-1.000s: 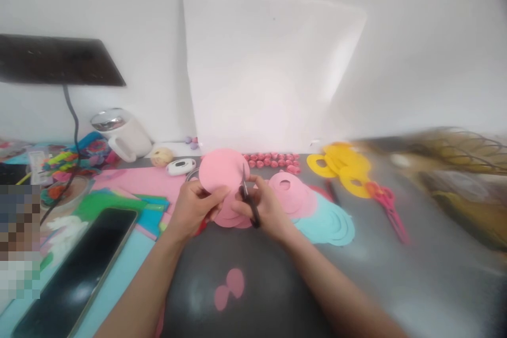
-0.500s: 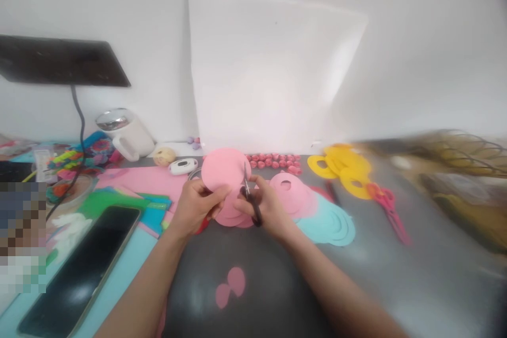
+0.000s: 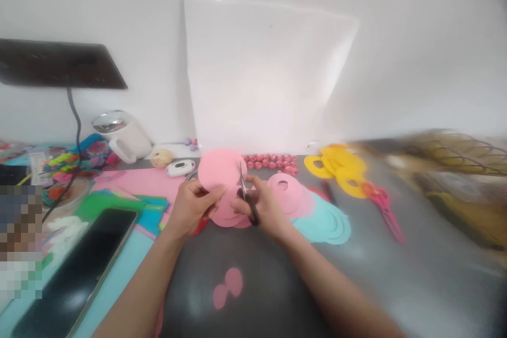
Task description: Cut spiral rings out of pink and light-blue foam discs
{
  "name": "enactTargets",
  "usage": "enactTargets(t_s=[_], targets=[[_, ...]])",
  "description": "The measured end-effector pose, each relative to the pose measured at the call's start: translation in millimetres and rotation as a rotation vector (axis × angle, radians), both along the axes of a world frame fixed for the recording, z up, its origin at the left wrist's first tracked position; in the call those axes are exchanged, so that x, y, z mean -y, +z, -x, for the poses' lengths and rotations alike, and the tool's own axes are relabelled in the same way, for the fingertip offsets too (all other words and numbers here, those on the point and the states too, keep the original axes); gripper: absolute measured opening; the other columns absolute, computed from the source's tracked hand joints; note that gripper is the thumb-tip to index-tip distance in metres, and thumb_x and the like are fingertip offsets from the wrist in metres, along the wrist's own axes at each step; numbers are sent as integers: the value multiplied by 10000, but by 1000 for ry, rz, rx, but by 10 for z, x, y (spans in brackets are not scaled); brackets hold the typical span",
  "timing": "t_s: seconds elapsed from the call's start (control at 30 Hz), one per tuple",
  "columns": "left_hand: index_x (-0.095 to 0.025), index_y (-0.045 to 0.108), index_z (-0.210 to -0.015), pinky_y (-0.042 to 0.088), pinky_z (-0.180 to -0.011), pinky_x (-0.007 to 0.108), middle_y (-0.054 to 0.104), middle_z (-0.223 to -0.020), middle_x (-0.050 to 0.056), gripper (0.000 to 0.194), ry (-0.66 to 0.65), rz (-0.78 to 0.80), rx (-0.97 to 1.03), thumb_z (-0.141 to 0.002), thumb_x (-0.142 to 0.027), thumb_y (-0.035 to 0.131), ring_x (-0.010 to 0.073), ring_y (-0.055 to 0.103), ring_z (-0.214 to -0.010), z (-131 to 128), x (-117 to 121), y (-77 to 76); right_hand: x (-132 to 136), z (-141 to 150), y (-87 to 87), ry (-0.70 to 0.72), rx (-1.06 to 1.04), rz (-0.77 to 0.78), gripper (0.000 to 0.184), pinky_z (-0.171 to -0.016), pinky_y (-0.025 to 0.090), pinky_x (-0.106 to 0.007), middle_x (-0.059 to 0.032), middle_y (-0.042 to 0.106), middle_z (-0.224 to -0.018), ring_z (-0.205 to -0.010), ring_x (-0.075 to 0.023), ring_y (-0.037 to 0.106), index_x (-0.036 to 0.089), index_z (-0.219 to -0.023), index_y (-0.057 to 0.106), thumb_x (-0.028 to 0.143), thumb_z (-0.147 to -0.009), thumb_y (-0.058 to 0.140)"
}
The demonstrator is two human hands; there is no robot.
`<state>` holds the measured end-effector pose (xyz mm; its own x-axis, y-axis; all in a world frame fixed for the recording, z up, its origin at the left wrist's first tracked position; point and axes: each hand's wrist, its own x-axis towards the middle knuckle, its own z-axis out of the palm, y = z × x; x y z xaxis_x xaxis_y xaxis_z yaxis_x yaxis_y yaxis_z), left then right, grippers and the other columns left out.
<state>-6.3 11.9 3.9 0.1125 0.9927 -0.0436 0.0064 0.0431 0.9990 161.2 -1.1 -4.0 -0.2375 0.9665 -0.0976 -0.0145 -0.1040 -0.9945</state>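
Pinched by its lower edge, a round pink paper disc stands upright in my left hand. My right hand grips scissors with dark handles, their blades pointing up against the disc's right side. Whether the blades have paper between them I cannot tell. Beneath and behind my hands lie more pink paper discs. Right of my right hand rests a pink paper ring with a hole in it, overlapping light-blue paper discs. Two small pink ovals lie on the dark table in front of me.
Yellow paper rings and pink scissors lie to the right. Several rolled red pieces line the back. On the left are a phone, coloured sheets, a white mug and a hanging cable.
The view has shifted slightly, moving everything a little left. The scissors' blades now lean more to the left over the disc. Both hands keep their hold.
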Motion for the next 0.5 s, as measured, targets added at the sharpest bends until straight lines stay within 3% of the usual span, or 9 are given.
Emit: enactTargets(t_s=[0.3, 0.5], targets=[[-150, 541, -576, 275, -299, 172, 541, -456, -29, 259, -17, 18, 114, -719, -305, 690, 57, 422, -307, -52, 12, 46, 7, 21, 36, -9, 19, 9, 481, -553, 471, -278, 57, 552, -636, -546, -116, 539, 186, -1047, 463, 338, -679, 731], [-134, 528, -480, 258, -304, 172, 492, -396, -33, 304, 29, 28, 44, -655, -267, 738, 46, 390, -300, -33, 2, 43, 10, 45, 33, -5, 8, 5, 486, -539, 444, -262, 66, 539, -603, -539, -113, 506, 191, -1038, 438, 331, -673, 727]])
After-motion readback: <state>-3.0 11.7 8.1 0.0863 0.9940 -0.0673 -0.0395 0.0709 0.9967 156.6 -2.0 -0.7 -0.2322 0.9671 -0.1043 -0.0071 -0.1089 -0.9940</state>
